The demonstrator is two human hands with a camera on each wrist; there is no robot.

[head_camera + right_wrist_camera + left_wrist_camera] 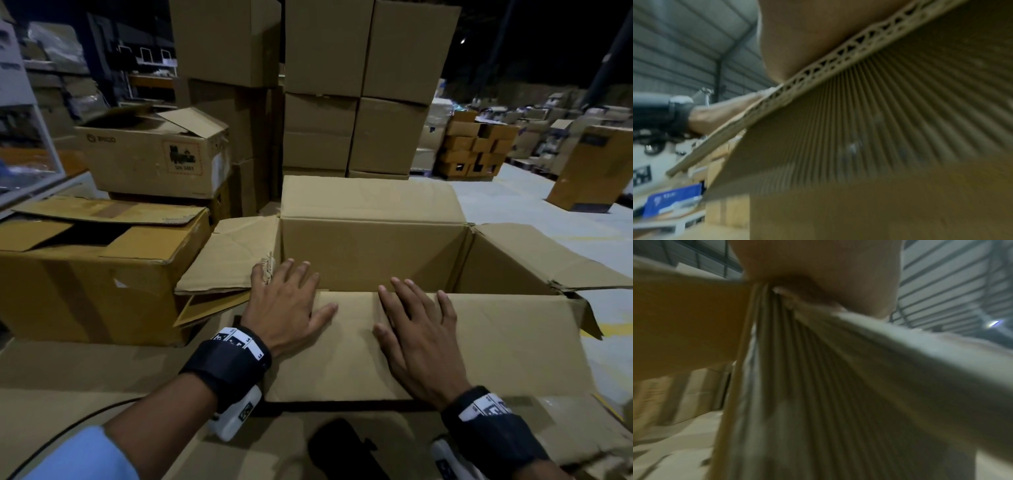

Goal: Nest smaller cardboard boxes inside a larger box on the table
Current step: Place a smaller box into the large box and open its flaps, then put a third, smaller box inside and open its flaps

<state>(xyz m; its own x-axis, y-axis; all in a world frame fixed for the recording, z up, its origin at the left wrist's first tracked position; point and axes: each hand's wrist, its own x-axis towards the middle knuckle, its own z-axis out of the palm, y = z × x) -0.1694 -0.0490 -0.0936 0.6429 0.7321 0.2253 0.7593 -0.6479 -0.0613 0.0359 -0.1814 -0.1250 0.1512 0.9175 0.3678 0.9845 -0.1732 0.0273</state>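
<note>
Both hands lie flat, fingers straight and spread, on the near flap (445,342) of the large open box (370,246) — left hand (291,301) at its left corner, right hand (418,329) mid-flap, the cavity just beyond the fingertips — so pressing evenly downward along the crease should, I judge, fold it clear without tearing.

Worn box (96,274) left of open box (373,236)

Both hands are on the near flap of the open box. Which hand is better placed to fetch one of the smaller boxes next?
Probably the left hand. It lies flat at the left end of the near flap, and the smaller boxes sit just to that side. The right hand rests mid-flap, with only floor beyond it.
</note>
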